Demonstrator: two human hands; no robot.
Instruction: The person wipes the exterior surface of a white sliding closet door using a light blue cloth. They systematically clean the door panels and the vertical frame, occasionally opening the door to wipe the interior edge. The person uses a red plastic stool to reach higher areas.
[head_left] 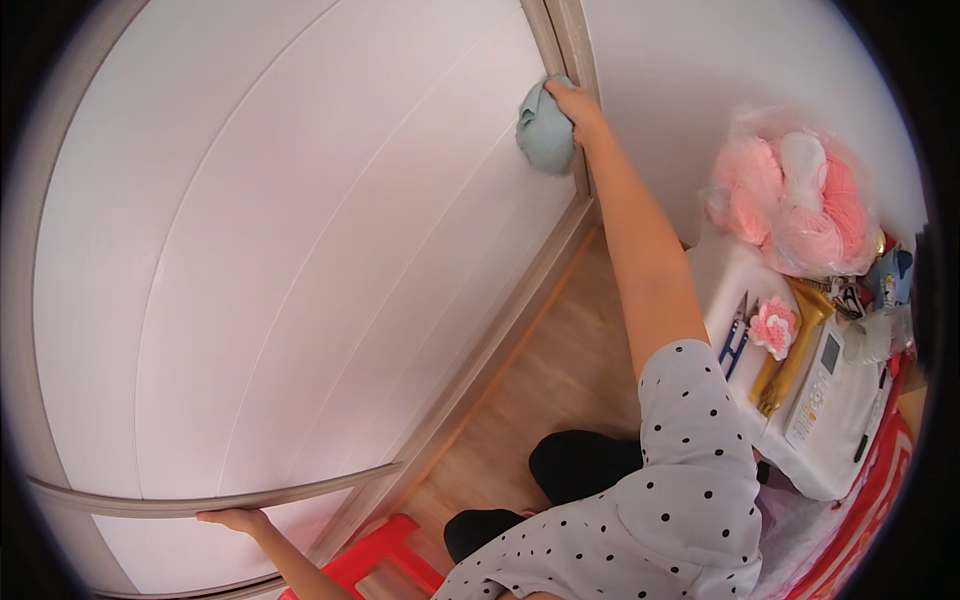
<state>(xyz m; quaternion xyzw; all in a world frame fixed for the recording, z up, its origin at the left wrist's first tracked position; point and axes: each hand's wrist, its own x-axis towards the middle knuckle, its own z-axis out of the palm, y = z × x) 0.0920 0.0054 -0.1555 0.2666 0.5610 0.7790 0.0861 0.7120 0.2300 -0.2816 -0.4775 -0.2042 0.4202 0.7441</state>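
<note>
I judge that I am in the wiping step: my right hand (577,108) is closed on a bunched pale green cloth (545,138), laid against the big white panel (270,260) near its far right edge, just beside the grey-brown upright (567,30). That arm is stretched well out, so the cloth sits at about the end of a comfortable reach.

My left hand (238,519) is low on the other side, touching the grey-brown rail (320,488) that crosses the bottom of the panel; its fingers lie at the rail's edge, and I cannot tell whether they curl round it or only brace there.

As I read it, the next move calls for flat, even pressure along the upright, the cloth's loose folds kept under my palm and my knuckles clear of the frame. Leaning further would ask more of the left hand as a steady point. The red stool (398,530) is near my knees and could get in the way.
</note>
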